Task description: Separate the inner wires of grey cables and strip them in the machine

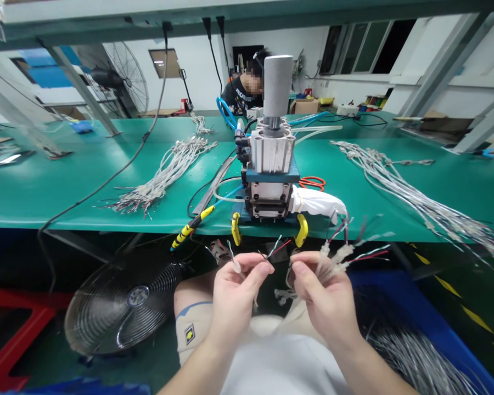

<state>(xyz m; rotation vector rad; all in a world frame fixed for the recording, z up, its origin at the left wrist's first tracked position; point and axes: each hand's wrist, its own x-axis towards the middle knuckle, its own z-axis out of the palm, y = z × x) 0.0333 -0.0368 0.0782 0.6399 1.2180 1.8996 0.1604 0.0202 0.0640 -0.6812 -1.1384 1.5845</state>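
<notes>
My left hand [239, 288] is pinched around a thin cable, with fine wire ends [276, 247] in white, red and black fanning out past the thumb and a pale plastic end [235, 266] beside the fingers. Across a small gap, my right hand [327, 288] is closed on a bunch of cables [341, 255], whose pale ends and red, black and light wires stick out to the right. Both hands are over my lap, just in front of a pneumatic press [271, 159] with a grey cylinder on top. A white cloth or bag [316, 202] is tied to the press's right side.
Bundles of white cables lie on the green table, one to the left [164, 175] and another to the right [411, 192]. Below stand a floor fan [138, 296], a red stool [20, 323] and a blue bin [440, 334] with cables. Behind the press sits a person [241, 93].
</notes>
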